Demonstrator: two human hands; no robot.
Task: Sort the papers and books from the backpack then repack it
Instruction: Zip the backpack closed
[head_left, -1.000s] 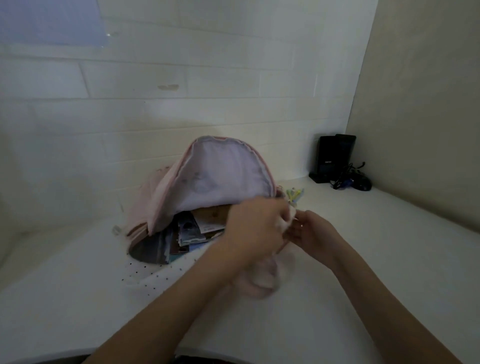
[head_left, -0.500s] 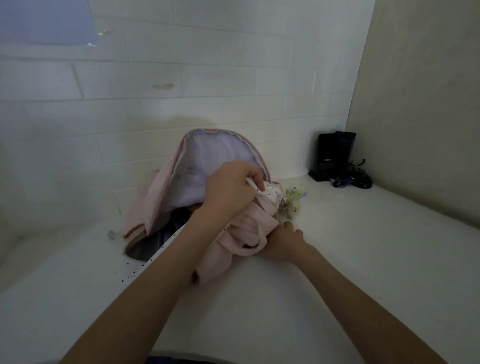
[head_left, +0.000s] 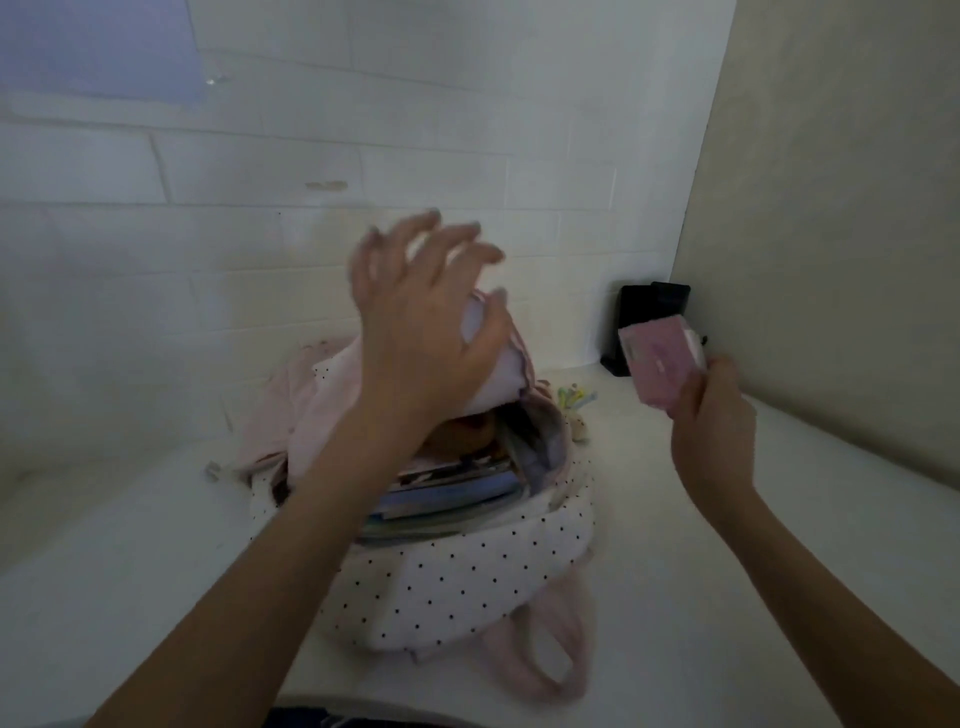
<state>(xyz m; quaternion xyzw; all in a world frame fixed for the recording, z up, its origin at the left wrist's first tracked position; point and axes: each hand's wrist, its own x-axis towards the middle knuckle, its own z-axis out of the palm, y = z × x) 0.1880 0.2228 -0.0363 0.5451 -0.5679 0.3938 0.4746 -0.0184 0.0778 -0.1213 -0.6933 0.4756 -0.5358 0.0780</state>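
Observation:
A pink and white polka-dot backpack (head_left: 467, 587) lies on the white table with its mouth gaping toward me. Inside it a stack of books and papers (head_left: 447, 491) shows edge-on. My left hand (head_left: 421, 332) hovers with fingers spread over the raised pink flap (head_left: 498, 374), holding nothing. My right hand (head_left: 711, 431) is lifted to the right of the bag and grips a small pink packet (head_left: 660, 364). A pink carry strap (head_left: 540, 660) trails from the bag toward me.
A black device (head_left: 649, 322) with cables stands in the back right corner against the wall. A small charm with coloured bits (head_left: 574, 410) lies just right of the backpack. White brick wall behind, beige wall on the right.
The backpack now lies lower with its opening toward me. My left hand let go of the fabric and rose open above the flap. My right hand lifted away holding the pink packet.

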